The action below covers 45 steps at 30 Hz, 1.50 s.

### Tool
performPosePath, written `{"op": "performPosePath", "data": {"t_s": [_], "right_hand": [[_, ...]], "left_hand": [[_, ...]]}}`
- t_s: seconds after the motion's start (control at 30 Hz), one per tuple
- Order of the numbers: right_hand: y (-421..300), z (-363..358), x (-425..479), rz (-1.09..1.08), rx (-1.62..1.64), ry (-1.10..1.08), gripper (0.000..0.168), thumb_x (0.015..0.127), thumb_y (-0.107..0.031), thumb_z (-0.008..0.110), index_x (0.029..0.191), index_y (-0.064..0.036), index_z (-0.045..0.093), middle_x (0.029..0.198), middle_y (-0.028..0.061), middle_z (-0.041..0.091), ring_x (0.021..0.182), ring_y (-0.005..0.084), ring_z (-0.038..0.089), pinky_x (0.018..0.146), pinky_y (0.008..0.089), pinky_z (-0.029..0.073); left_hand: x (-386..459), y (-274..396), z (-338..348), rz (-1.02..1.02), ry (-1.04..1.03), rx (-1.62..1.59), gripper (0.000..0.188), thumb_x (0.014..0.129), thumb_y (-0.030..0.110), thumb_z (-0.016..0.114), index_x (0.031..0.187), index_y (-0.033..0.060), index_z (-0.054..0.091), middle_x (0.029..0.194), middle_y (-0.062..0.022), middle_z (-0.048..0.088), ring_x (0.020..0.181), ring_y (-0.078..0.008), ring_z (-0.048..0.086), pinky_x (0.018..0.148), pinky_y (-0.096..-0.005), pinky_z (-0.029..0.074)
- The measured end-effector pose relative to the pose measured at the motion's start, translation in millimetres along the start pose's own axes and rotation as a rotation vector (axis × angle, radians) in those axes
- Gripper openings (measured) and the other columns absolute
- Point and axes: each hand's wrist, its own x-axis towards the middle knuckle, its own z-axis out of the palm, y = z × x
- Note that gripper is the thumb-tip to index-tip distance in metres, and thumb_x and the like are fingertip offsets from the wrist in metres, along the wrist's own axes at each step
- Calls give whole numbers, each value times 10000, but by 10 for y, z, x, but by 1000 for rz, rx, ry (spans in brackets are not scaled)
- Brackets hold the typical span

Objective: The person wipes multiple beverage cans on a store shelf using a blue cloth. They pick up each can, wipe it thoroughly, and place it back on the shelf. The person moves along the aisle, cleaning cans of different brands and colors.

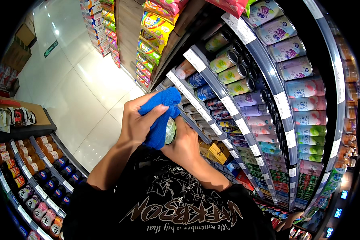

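Note:
My left hand (138,120) grips a bunched blue cloth (160,118), its thumb pressed on top of the folds. My right hand (184,144) holds a drink can (170,132) with a pale green and white side. The cloth lies against the can and covers much of it. Both hands are together in front of my chest, beside shelves of drink cans. How far the cloth wraps round the can is hidden.
Rows of cans (306,88) fill the curved shelves at the right, behind price-tag rails (243,30). Candy bags (157,25) hang at the shelf end. Bottles (48,180) stand on shelves at the left. A tiled floor (81,90) lies beyond. Another person's arm (291,220) shows at lower right.

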Motion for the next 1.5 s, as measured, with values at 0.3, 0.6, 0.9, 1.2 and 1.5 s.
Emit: {"op": "performPosePath", "data": {"t_s": [0.3,0.6,0.9,1.2,1.5], "right_hand": [[107,-299,123,-63,631,-491,548,697,-202,875,1141,20,642,936,129,716,831,218,685,803,324,533],[-100,-203,166,25,785,-87,684,645,-180,924,1223,-15,596,1202,110,639,1136,225,611,996,379,466],[-93,71,253,-315,298,126,678,594,-236,936,1169,-37,639,1044,94,692,977,294,619,876,402,483],[-58,-20,290,-413,102,-239,623,681,-239,902,1183,-25,601,1057,170,692,1001,350,687,763,404,561],[445,-567,1038,-427,176,31,644,673,-183,920,1223,-73,605,1153,115,659,1047,308,649,894,393,523]], "left_hand": [[-55,-264,-263,-20,-192,-376,366,883,49,645,1229,-59,599,1105,-155,713,1043,-223,687,969,-338,526],[-147,-625,-193,271,-74,-89,460,826,184,786,1197,45,553,1130,-97,634,1004,-237,645,883,-349,518],[-423,-1080,-345,-5,-200,-338,389,1056,258,501,1400,77,494,1329,-43,590,1192,-170,585,1002,-329,491],[-458,-1334,-464,-332,-69,-828,420,1080,248,446,1451,51,451,1388,-80,566,1260,-203,572,1059,-366,482],[-331,-1183,-588,-601,90,-721,423,1024,461,493,1175,79,595,824,-142,654,501,-204,549,394,-268,387]]}}
